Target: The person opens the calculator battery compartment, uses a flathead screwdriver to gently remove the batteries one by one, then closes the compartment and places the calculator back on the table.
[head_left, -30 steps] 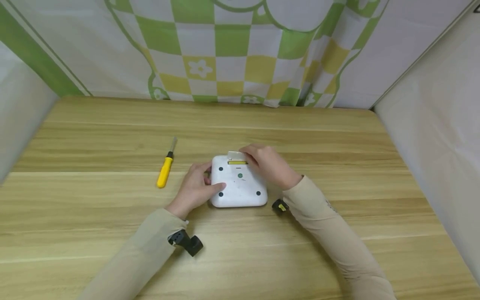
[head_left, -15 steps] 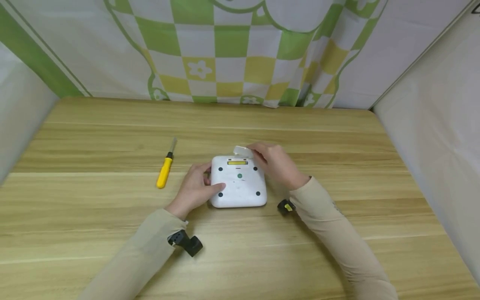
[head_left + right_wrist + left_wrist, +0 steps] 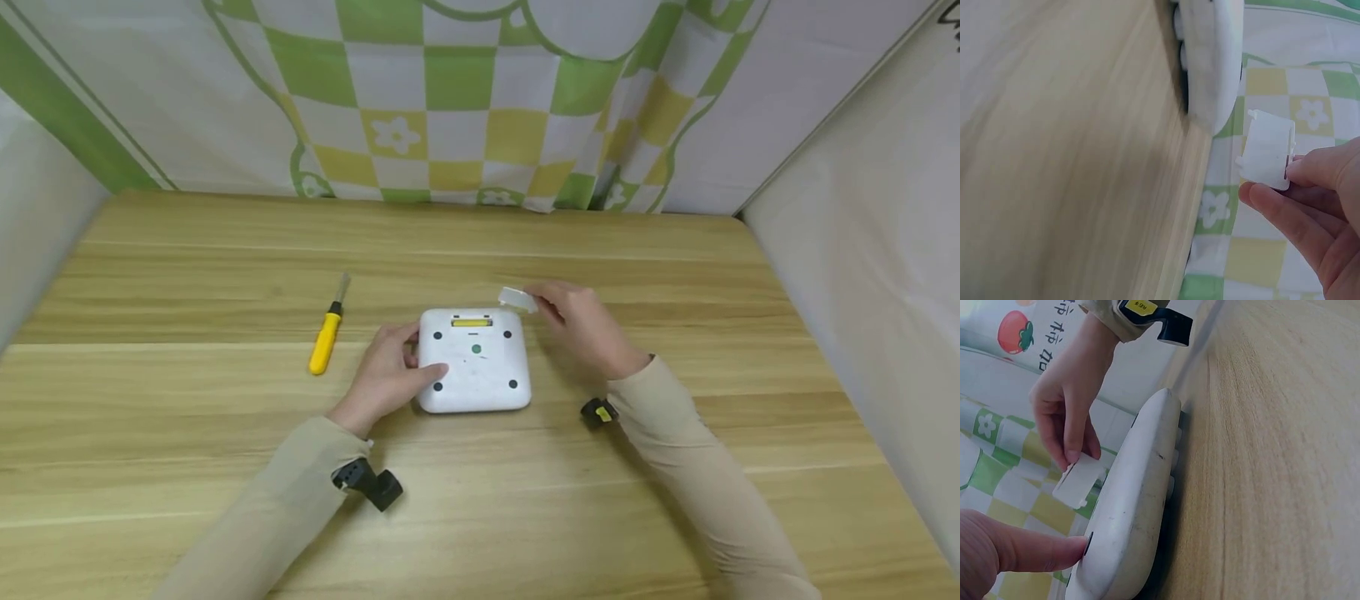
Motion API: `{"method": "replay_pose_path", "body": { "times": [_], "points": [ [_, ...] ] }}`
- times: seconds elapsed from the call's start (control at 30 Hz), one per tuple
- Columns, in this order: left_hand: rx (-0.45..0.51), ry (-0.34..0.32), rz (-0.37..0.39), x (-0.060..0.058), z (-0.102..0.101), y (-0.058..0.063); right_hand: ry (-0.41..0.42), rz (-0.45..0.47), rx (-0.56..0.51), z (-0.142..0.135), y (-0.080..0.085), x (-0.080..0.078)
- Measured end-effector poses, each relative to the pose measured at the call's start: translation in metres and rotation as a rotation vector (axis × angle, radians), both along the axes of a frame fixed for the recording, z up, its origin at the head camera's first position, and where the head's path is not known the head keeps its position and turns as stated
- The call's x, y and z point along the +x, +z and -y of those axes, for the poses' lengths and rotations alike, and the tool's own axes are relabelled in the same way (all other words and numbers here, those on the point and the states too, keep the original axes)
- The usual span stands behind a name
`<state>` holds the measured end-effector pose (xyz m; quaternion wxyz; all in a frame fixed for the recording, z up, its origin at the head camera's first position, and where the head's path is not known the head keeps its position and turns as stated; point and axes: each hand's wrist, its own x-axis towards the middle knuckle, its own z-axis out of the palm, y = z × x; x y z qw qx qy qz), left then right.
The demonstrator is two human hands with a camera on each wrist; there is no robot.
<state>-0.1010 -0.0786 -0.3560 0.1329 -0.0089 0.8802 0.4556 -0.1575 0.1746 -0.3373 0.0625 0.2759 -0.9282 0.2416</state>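
A white square calculator point(image 3: 483, 392) lies face down on the wooden table, its keys point(image 3: 1170, 486) showing underneath in the left wrist view. Near its far edge the battery compartment is uncovered, with a yellow battery point(image 3: 471, 322) inside. My left hand point(image 3: 384, 373) holds the calculator by its left edge, thumb on the back and fingers partly hidden at the side. Just off the calculator's far right corner, my right hand point(image 3: 581, 323) pinches a small white battery cover point(image 3: 517, 300) between thumb and fingers. Small tabs along the cover point(image 3: 1267, 150) show in the right wrist view.
A yellow-handled screwdriver point(image 3: 324, 343) lies left of the calculator, tip pointing away. Behind the table point(image 3: 187, 250) hangs a green, yellow and white checked curtain point(image 3: 459, 79). Black wrist cameras point(image 3: 371, 483) sit on both sleeves.
The right hand has lifted the battery cover away from the compartment and carried it to the right, exposing the whole battery. The left hand has stayed on the calculator.
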Motion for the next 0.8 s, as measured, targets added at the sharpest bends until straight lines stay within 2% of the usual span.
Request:
{"method": "replay_pose_path", "body": {
  "times": [0.43, 0.8],
  "points": [
    [-0.013, -0.007, 0.008, 0.000, 0.001, 0.001, -0.052, 0.055, 0.073, -0.032, -0.001, 0.003],
    [-0.011, -0.007, 0.012, 0.001, -0.001, 0.001, -0.089, 0.043, 0.125, -0.052, -0.005, 0.008]
  ]
}}
